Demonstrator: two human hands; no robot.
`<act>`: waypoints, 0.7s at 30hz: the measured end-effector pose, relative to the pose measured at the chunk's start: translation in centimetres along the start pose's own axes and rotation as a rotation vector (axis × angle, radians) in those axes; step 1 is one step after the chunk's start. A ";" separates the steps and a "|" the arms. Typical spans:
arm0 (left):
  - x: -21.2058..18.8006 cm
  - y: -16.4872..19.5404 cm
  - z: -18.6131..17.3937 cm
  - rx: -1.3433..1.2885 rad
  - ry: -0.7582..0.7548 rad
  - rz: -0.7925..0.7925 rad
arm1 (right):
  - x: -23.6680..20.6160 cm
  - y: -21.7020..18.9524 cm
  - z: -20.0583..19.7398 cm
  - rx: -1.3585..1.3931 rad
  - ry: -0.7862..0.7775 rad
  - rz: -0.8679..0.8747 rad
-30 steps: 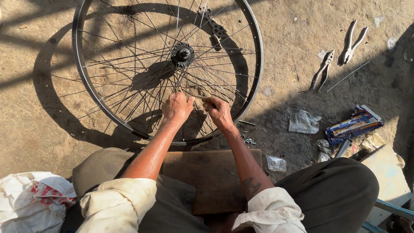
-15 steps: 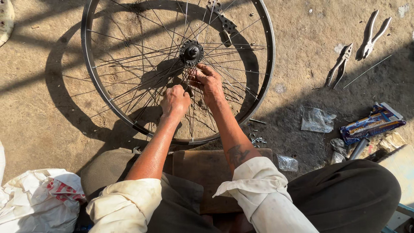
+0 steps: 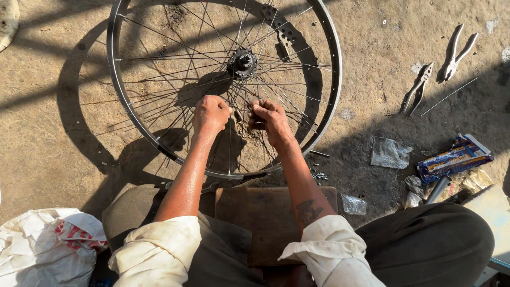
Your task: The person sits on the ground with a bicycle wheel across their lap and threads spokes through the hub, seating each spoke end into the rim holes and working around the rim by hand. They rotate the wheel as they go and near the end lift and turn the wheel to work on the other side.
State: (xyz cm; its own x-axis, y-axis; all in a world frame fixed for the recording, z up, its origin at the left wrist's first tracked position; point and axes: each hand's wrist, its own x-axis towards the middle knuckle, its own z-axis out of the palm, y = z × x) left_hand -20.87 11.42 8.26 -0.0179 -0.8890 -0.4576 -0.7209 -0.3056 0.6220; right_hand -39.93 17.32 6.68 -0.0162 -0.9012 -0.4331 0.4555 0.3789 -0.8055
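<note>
Both hands, left hand [image 3: 211,113] and right hand [image 3: 270,118], pinch thin spokes [image 3: 276,79] just below the hub [image 3: 243,62] of the bicycle wheel [image 3: 332,95]. Threading goes best with fingertips close together, guiding each spoke without bending its neighbours.

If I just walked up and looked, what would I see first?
The big bicycle wheel lying flat on the sandy ground, filling the top middle. Right over its spokes, just below the hub, the left hand and right hand pinch at the thin wires. Off to the right lie two pairs of pliers.
</note>
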 end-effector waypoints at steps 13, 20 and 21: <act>0.8 -0.3 1.1 0.283 0.318 0.204 | -7.5 2.5 -2.2 -0.278 0.092 0.131; -1.3 0.5 8.3 0.136 0.290 0.558 | -7.0 3.9 -1.8 -0.451 0.253 -0.054; -1.6 0.3 8.9 0.175 0.101 0.432 | -7.0 3.7 -1.4 -0.547 0.302 -0.115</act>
State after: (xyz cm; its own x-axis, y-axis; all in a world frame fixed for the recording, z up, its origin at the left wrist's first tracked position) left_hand -27.22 15.80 3.47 -0.2803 -0.9535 -0.1109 -0.7681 0.1535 0.6216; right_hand -39.39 25.33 6.14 -0.3252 -0.8736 -0.3622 -0.0833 0.4080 -0.9092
